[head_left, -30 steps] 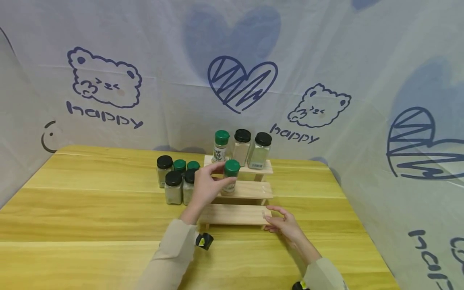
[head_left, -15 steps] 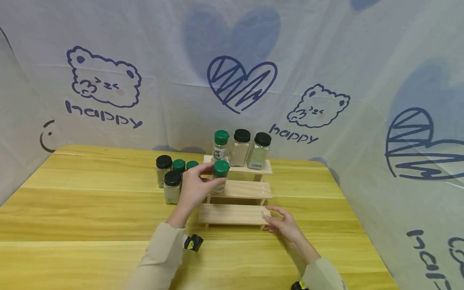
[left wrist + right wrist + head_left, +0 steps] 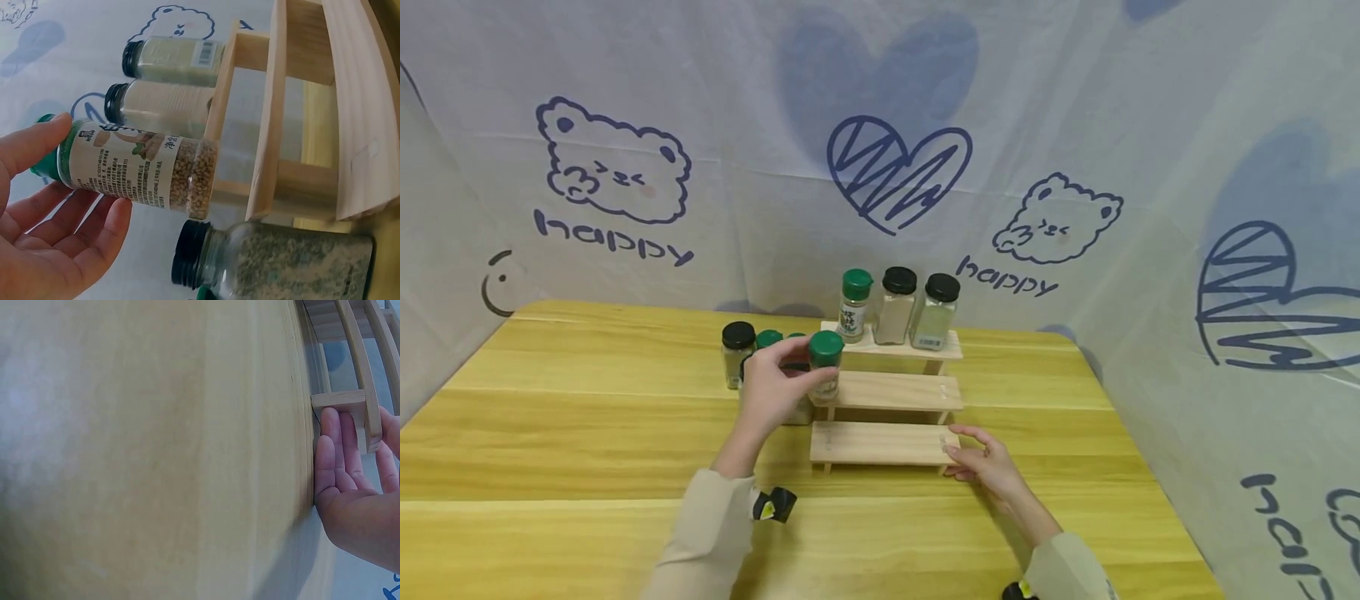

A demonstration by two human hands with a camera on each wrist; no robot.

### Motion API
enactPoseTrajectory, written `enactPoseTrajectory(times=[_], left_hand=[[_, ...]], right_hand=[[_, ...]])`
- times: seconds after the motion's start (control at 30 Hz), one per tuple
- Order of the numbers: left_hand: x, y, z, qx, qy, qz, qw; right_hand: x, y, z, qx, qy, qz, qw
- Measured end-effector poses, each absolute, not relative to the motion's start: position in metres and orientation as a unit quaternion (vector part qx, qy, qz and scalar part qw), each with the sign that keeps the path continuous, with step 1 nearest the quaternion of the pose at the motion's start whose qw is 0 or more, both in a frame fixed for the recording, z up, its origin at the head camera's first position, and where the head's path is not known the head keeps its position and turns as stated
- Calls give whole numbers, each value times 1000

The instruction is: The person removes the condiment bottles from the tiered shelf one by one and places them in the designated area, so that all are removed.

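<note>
My left hand (image 3: 769, 390) pinches a green-capped seasoning jar (image 3: 825, 352) at the left end of the rack's middle shelf. In the left wrist view the jar (image 3: 125, 164) shows a printed label and pale seeds inside, with the thumb (image 3: 42, 145) by its cap. Its base looks off the wood, though the exact gap is hard to judge. A three-step wooden rack (image 3: 883, 443) stands on the table. My right hand (image 3: 992, 471) grips the lowest step's right end; in the right wrist view several fingers (image 3: 340, 447) reach under it.
On the top shelf are a green-capped jar (image 3: 852, 308) and two black-capped jars, pale (image 3: 897, 307) and greenish (image 3: 936, 312). Left of the rack stand more jars, including a black-capped one (image 3: 738, 354), partly hidden by my left hand. A patterned cloth (image 3: 760, 100) hangs behind the table.
My left hand has carried the green-capped seasoning jar leftward along the middle shelf to its left end. My right hand stays on the rack.
</note>
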State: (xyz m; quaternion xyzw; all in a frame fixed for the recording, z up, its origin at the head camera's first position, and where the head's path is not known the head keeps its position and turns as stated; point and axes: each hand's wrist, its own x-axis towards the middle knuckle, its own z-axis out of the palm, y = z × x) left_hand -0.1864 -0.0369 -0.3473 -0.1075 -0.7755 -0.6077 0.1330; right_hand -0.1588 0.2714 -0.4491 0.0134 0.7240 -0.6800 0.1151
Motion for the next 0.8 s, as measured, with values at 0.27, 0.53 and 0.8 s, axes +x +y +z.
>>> enactPoseTrajectory(times=[0.27,0.53,0.8], left_hand=[[-185,-56,-344,-119,-774,-605,144],[-183,-78,-341,-98,-786,-595,138],[-176,-96,-337,-84,-802,-576,130]], right_hand=[[-159,270,-450,20,726,-678,111],[-161,272,-451,24,731,-673,111],[-161,272,-451,22,729,-675,111]])
